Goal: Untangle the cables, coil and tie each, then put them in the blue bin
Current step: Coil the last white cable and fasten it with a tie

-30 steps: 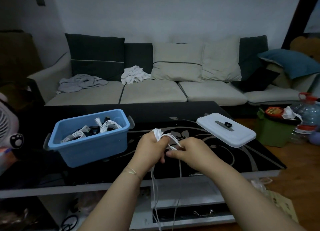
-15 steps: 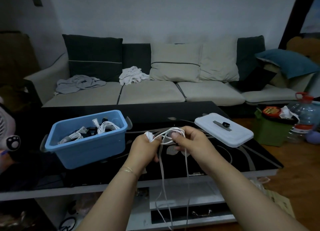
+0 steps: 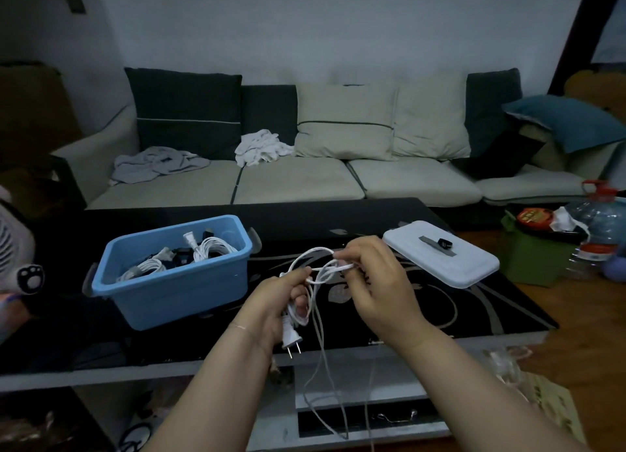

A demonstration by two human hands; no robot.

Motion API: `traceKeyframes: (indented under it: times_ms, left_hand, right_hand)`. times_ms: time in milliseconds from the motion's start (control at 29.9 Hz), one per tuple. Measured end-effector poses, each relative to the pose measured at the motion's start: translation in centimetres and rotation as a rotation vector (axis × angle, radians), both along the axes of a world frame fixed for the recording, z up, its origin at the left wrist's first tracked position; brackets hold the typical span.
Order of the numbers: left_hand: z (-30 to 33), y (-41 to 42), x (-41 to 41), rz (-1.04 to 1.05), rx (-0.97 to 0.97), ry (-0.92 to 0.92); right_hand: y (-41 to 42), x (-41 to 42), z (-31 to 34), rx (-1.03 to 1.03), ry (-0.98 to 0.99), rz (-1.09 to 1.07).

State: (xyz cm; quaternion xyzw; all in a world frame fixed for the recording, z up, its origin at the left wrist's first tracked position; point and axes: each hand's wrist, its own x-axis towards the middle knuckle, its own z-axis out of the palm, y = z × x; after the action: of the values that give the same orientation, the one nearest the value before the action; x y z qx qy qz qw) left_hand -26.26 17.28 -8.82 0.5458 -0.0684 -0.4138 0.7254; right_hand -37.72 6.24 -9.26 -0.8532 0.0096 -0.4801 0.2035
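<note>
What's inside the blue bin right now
The blue bin holds two coiled white cables and some dark items between them. Its front wall hides the bottom.

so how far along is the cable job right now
Done, it seems: two white coils already lie in the blue bin, with some dark things beside them. In hand: a white cable, left hand gripping it near the plug, right hand pinching a loop. Left: most of it hangs loose below the table, so coiling, tying and binning remain.
</note>
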Motion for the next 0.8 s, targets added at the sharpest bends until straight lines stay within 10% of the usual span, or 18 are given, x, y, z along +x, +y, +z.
traceKeyframes:
  times_ms: [201,401,702,802]
  left_hand:
    - [-0.2,0.1,1.0,0.081,-0.014,-0.029]
    - [-1.0,-0.2,1.3,0.089,0.013,-0.19]
    - [-1.6,0.1,2.6,0.127,0.178,-0.377]
    - [-1.8,0.0,2.8,0.169,0.193,-0.411]
  right_hand:
    - [0.7,-0.6,1.9,0.98,0.068,0.418]
    - [0.4,-1.4,2.5,0.169,0.795,-0.111]
    - [-1.2,-0.8,2.9,0.914,0.138,0.189]
    - [-2.0,-1.7,2.8,0.599,0.533,0.055]
